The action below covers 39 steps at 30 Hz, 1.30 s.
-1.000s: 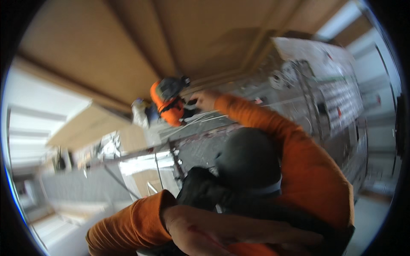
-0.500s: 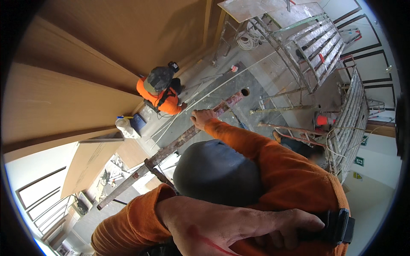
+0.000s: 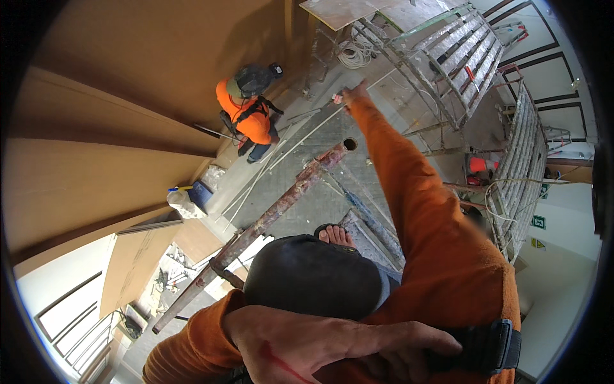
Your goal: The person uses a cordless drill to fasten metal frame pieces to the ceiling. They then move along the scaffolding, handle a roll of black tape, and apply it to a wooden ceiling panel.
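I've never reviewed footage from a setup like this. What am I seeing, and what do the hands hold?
There is no machine: these are a person's bare hands, seen from a fisheye camera on their head, looking down, so straight edges bend. The left hand lies across the body near a black strap. The right hand reaches outward. Whether either holds something is unclear. Beneath runs a rusty pipe; a white coil lies on the floor. A co-worker is beside brown panels.
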{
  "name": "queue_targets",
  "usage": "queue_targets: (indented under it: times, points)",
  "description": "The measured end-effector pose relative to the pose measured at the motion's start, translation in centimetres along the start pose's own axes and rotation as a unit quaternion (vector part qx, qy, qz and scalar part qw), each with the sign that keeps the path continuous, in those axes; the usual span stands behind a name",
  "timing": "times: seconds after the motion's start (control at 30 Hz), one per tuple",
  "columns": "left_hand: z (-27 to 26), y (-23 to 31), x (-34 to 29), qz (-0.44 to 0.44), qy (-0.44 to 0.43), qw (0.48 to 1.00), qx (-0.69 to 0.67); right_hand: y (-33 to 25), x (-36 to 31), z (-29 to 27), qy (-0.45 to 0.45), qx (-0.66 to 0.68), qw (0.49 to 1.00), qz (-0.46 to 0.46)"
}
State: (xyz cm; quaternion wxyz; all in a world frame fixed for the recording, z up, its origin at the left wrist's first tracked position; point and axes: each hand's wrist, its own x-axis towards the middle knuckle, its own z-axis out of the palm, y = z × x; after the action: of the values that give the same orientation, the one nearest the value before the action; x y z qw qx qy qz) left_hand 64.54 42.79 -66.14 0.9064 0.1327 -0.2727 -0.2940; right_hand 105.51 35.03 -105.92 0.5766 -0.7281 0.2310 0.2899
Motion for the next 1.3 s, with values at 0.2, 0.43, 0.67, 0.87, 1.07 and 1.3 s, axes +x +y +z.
queue_targets:
  times: [0.2,0.43,0.67,0.87,1.07,1.3]
  points:
    - [2.3,2.3,0.3,0.015,0.05,0.998,0.023,8.1,-1.6,-6.6,0.066,-0.397,0.839,-0.367]
    - [1.2,0.4,0.3,0.114,-0.014,0.99,-0.081,30.6,-14.8,-19.4,0.05,-0.403,0.908,-0.099]
    - [0.1,-0.3,1.0,0.0,-0.066,0.988,-0.14,31.3,-22.4,-21.6,0.09,-0.428,0.899,0.038]
    - [-0.1,-4.8,3.9,0.162,-0.139,0.968,-0.133,28.9,-23.9,-19.7,0.15,-0.372,0.915,0.048]
    - [0.5,-5.1,5.6,0.229,-0.128,0.95,-0.171,30.2,-23.2,-19.8,0.16,-0.393,0.906,-0.002]
    - [-0.2,-4.8,6.5,0.19,-0.139,0.953,-0.19,28.4,-24.6,-19.7,0.128,-0.369,0.921,0.001]
